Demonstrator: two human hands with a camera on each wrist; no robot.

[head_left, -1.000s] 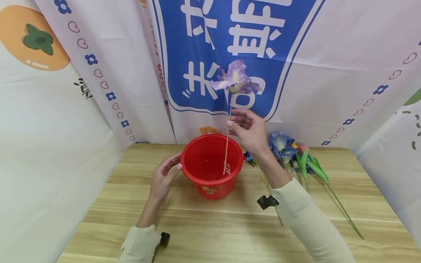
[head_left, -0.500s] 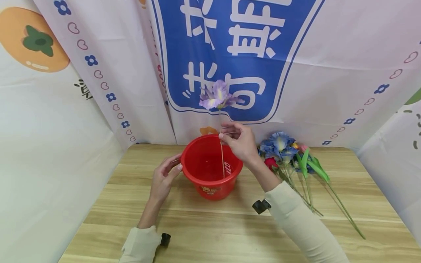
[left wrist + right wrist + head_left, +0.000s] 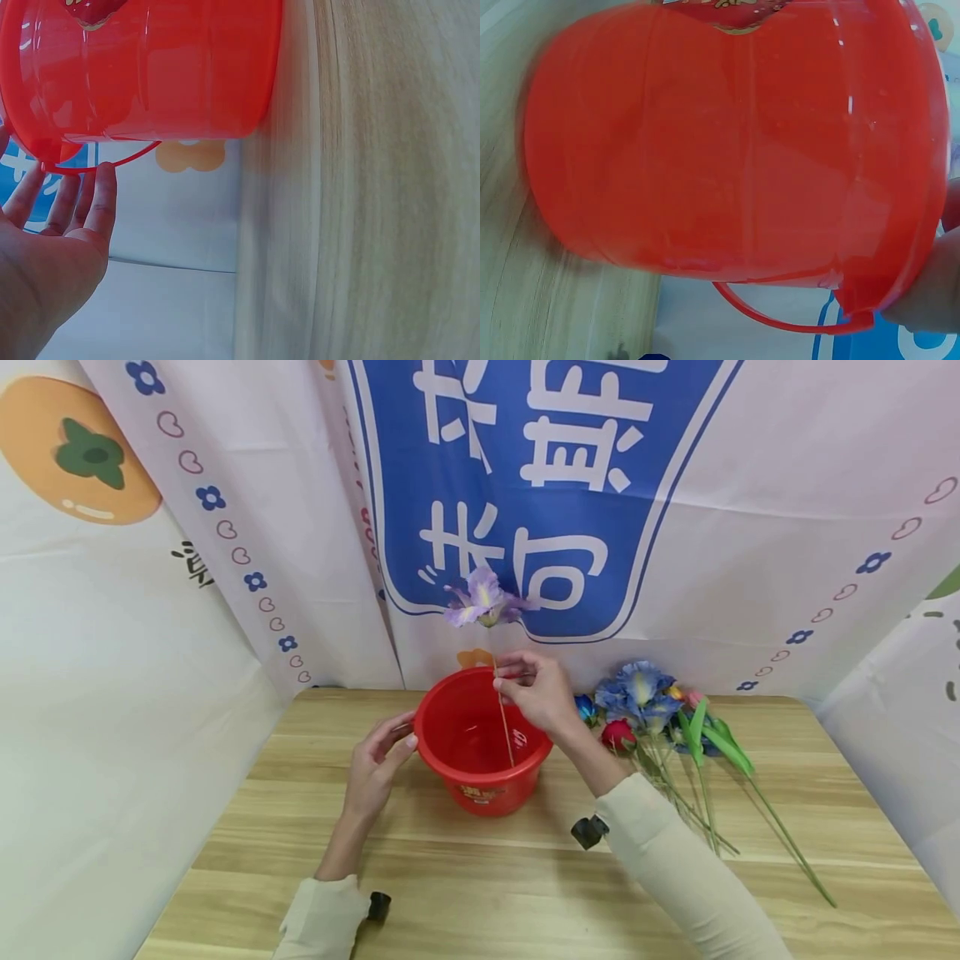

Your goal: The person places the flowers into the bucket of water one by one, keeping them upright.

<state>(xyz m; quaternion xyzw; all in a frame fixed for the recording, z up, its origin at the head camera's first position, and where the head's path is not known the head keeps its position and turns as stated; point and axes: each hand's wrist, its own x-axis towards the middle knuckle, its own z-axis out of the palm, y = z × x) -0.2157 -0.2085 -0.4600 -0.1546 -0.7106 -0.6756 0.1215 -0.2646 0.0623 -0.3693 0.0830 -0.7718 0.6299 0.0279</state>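
On the pale wood-grained worktop (image 3: 480, 893), a glossy red plastic bucket (image 3: 517, 793) is touched near its rim by the left hand (image 3: 373, 767), fingers nearly straight and unclenched; tipping could result from an uneven push. Above it, a purple, ruffle-petalled artificial flower (image 3: 486, 602) is pinched by its thin stem (image 3: 504, 719) between the right hand (image 3: 536, 695)'s thumb and fingers, lower end inside. If released early, toppling could be caused by the top-heavy bloom against the bucket's smooth, tapering wall. The stem appears straight and stiff.
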